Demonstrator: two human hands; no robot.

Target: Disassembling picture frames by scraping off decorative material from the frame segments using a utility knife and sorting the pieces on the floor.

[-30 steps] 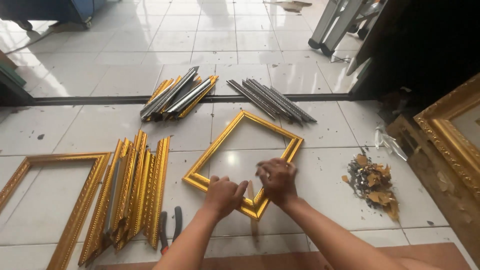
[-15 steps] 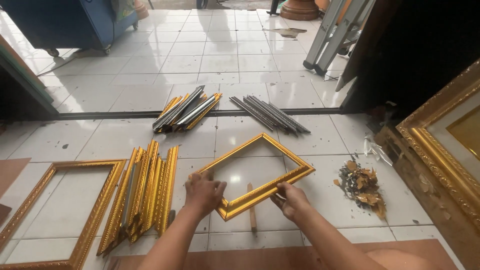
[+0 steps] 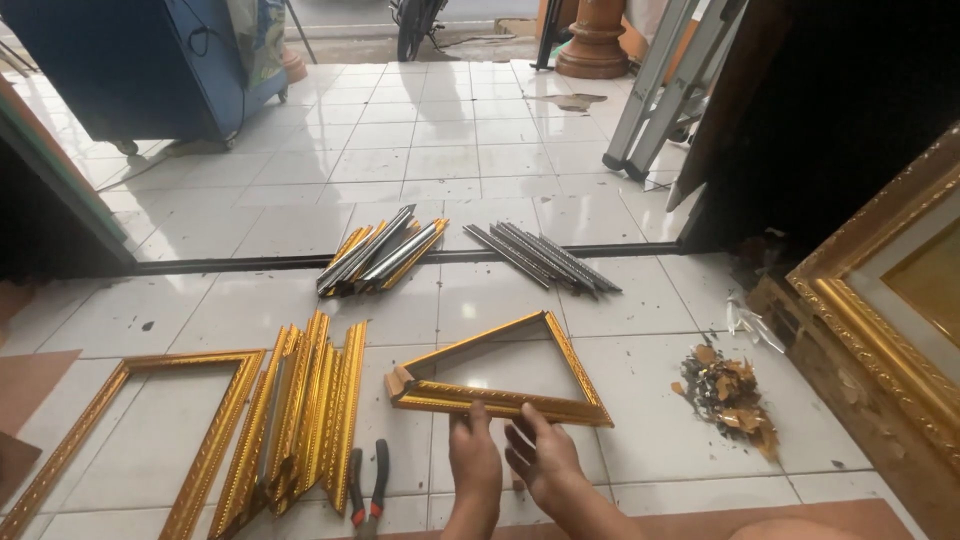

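The person's left hand [image 3: 473, 462] and right hand [image 3: 541, 460] sit side by side at six o'clock in the view, both at the near rail of an ornate gold-moulded rectangular picture frame [image 3: 500, 400]. The frame is tipped up off the white tiled floor [image 3: 640, 440], its far corner pointing toward twelve o'clock. The left hand's fingers curl narrowly against the rail; the right hand's fingers are spread wide, their tips at the rail's edge, and a firm grasp cannot be made out.

At nine o'clock from the hands lies a stack of loose gold moulding strips [image 3: 305, 410], with red-handled pliers [image 3: 367, 492] just beside it. A second gold frame [image 3: 130, 440] lies flat farther left. At three o'clock sits a small heap of gold offcuts [image 3: 730, 395].
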